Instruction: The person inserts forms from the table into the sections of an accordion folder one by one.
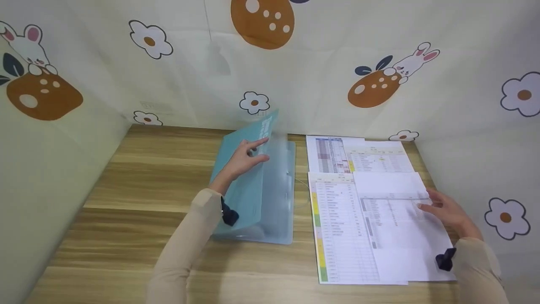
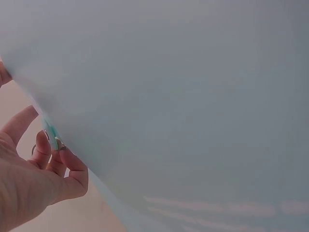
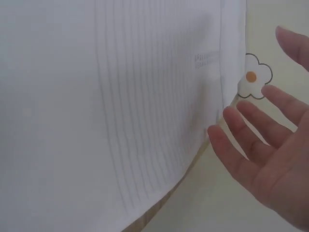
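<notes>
A teal plastic folder [image 1: 240,190] stands part-way open on the wooden table, its front cover tilted up and a paler translucent sheet beneath. My left hand [image 1: 244,158] is at the free edge of that cover and holds it raised. In the left wrist view, the left fingers [image 2: 75,176] curl at the edge of the cover [image 2: 193,96], which fills most of that view. At the right, my right hand [image 1: 449,211] is beside the right edge of a printed sheet [image 1: 405,232]. Its fingers [image 3: 260,123] are spread and loosely bent, with fingertips close to the paper's edge.
Several printed sheets, one with a coloured left margin [image 1: 337,236], overlap on the right half of the wooden table [image 1: 139,190]. A thin pale cord loop [image 1: 307,194] lies by the folder. Patterned curtain cloth [image 1: 295,84] encloses the table's back and sides.
</notes>
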`<state>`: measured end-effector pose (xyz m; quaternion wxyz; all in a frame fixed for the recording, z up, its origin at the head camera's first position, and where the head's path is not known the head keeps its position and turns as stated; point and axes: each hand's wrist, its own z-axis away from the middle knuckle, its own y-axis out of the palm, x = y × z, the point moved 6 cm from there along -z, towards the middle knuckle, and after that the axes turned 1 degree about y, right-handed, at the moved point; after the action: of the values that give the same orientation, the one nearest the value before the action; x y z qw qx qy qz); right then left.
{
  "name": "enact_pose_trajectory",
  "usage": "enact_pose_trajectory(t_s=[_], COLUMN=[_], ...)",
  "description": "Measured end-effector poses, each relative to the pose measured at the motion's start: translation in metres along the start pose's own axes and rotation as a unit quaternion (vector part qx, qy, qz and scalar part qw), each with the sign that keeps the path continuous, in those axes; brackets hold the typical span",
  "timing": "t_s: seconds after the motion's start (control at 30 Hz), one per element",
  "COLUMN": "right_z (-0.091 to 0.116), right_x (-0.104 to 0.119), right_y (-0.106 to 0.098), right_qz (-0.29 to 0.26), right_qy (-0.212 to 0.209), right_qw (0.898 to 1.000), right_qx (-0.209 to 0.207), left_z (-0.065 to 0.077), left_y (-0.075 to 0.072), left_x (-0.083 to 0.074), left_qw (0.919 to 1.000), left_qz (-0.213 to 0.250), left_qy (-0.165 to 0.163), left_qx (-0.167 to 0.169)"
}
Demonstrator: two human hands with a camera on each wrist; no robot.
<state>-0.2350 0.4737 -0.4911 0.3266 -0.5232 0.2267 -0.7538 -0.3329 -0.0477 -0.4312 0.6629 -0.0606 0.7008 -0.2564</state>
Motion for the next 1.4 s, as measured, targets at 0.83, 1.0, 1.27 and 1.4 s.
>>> enact_pose_trajectory(t_s=[0.83,1.0,1.27,1.4], right_z=[0.001,0.001,0.001,-0.001], right_x=[-0.03,-0.031,-0.031,-0.033], right_y=[0.003,0.003,0.004,0.005], right_qz=[-0.004,0.014,-0.003,-0.014], right_qy=[0.059,0.082,0.104,0.058], right_qw=[0.998,0.996,0.995,0.998], right_qx=[-0.019,-0.009,-0.013,-0.034], left_z=[0.0,0.0,-0.001,0.0], left_y=[0.002,0.002,0.003,0.003], left_x=[0.001,0.001,0.001,0.001], left_qw=[0.9999,0.9999,0.9999,1.0], left_qz=[-0.01,-0.01,-0.014,-0.007], left_qy=[-0.009,-0.011,-0.005,0.004], left_qx=[0.0,0.002,0.002,0.001])
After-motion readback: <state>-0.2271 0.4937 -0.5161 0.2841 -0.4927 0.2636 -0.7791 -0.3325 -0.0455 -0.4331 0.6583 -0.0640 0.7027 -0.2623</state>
